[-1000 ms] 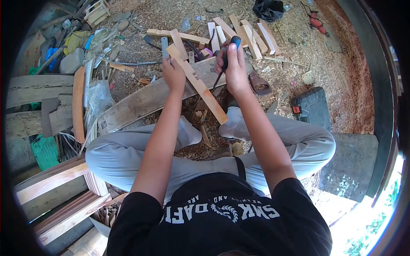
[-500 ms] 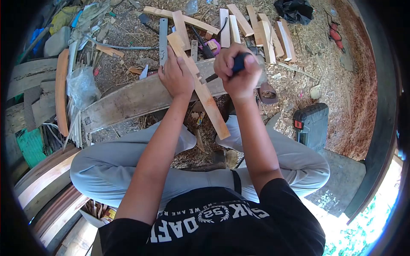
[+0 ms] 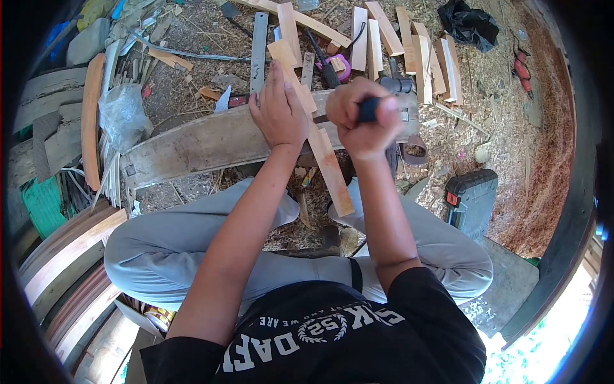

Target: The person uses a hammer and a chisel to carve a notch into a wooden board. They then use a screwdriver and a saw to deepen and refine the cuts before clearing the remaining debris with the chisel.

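On the notched wood (image 3: 331, 171), left fingers (image 3: 277, 82) lie outstretched, right fingers (image 3: 347, 97) clenching a dark handle (image 3: 367, 110).

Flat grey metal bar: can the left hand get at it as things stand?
Probably yes: the flat grey metal bar lies near the left hand, nothing visible between, though that hand rests on the pale notched wooden strip.

A black T-shirt (image 3: 396, 352) with short sleeves (image 3: 425, 288) bears white block letters (image 3: 275, 352) on both sides of a white wreath (image 3: 323, 328) enclosing the number 52 (image 3: 328, 324), worn with loose grey trousers (image 3: 169, 253) that show a narrow black strip (image 3: 355, 274).
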### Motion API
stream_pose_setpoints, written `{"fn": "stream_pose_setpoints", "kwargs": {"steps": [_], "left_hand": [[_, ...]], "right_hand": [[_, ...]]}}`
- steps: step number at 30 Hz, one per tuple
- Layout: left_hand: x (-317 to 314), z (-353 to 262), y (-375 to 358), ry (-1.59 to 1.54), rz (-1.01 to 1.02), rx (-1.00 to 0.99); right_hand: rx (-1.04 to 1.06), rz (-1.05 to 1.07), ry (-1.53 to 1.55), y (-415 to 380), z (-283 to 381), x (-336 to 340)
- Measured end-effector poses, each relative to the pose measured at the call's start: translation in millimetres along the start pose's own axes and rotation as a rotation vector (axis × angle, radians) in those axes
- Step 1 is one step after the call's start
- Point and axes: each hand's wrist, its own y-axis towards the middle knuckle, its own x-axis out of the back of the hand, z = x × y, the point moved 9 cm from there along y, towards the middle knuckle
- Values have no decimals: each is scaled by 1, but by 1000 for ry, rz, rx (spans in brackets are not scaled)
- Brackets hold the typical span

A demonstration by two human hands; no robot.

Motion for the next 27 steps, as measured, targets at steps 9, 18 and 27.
{"fn": "stream_pose_setpoints", "kwargs": {"steps": [9, 18, 27], "left_hand": [[-1, 1, 0, 7, 15, 21], [1, -2, -1, 6, -37, -28], [1, -2, 0, -5, 6, 1]], "right_hand": [[28, 19, 54, 6, 22, 3], [20, -31, 52, 5, 1, 19], [-36, -54, 47, -3, -11, 20]]}}
